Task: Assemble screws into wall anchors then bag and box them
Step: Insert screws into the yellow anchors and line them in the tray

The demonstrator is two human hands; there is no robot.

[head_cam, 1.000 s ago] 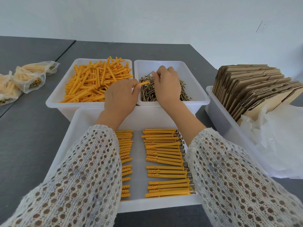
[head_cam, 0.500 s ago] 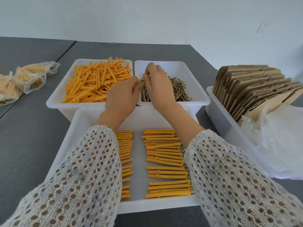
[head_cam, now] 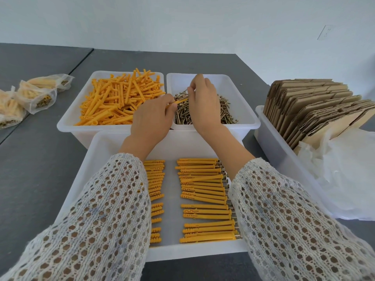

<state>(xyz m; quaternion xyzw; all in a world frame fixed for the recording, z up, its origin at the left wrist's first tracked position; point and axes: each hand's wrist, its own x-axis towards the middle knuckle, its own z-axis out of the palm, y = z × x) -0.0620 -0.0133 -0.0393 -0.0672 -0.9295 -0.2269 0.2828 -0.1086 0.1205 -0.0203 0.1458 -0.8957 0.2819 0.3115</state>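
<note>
Pinching one anchor [head_cam: 178,102] in your left hand [head_cam: 151,118] while your right hand [head_cam: 203,98] pinched a screw, you had two rows assembled in the near tray [head_cam: 81,189], with bagging and boxing mostly left.

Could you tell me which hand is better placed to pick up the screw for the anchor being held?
The right hand: it is over the screws in their bin, fingers curled down among them. The left hand is busy, pinching the anchor.

The lacy white knit sleeves [head_cam: 107,216] hide most of the left row of orange plastic anchors [head_cam: 155,191], the right hand [head_cam: 203,102] covers its own fingertips, and clear filled bags [head_cam: 8,110] run off the left edge.
</note>
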